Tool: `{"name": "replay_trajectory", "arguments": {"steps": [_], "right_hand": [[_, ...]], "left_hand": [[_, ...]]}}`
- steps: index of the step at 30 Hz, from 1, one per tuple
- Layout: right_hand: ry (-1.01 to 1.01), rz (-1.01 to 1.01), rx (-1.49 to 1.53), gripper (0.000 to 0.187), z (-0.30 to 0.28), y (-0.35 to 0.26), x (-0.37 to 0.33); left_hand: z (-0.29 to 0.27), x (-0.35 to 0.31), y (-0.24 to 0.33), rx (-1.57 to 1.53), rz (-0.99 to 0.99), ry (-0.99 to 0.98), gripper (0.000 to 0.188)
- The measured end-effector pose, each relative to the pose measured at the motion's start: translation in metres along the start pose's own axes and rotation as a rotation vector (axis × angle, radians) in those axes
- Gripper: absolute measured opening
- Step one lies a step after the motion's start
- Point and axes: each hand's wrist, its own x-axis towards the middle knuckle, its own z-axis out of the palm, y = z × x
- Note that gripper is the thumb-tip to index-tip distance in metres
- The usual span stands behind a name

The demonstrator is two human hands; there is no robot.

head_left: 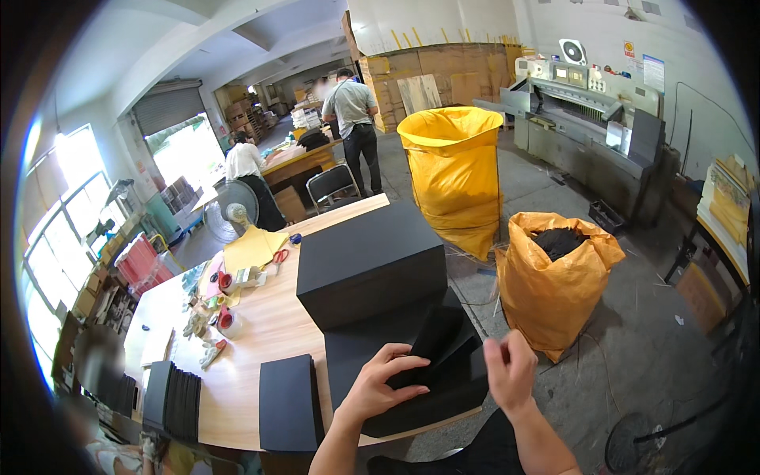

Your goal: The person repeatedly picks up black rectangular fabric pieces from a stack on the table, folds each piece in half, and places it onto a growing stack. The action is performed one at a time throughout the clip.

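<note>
My left hand is closed, thumb and fingers pinching the edge of a raised black sheet that looks like card. Beneath it, a low stack of black sheets covers the table corner. On the right end of this stack, my right hand is beside the sheets, its fingers curled in with the thumb up; what it holds, if anything, is hidden. Behind both hands rises a tall, squared stack of black sheets. A smaller black stack lies to the left of my left forearm.
The wooden table also bears another black stack, red-handled scissors and tape rolls. Right of it stand a tall yellow bag and an orange sack of black scraps. Several people work farther back.
</note>
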Motion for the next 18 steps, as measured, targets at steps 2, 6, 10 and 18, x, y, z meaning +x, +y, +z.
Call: {"name": "replay_trajectory", "arguments": {"steps": [2,6,10,18], "right_hand": [[0.023,-0.339,-0.303,0.029,-0.004,-0.007,-0.017],[-0.514,-0.562,-0.435,0.039,0.002,0.008,-0.033],[-0.616,-0.460,-0.515,0.049,0.009,0.026,-0.041],[-0.508,-0.541,-0.471,0.049,0.017,0.022,-0.037]], "left_hand": [[0.001,0.001,0.000,-0.006,0.006,-0.004,0.050],[0.004,0.004,0.008,0.190,0.075,-0.097,0.050],[0.007,-0.002,0.024,0.727,0.303,-0.350,0.069],[-0.026,-0.109,0.020,0.950,-0.188,0.428,0.058]]}}
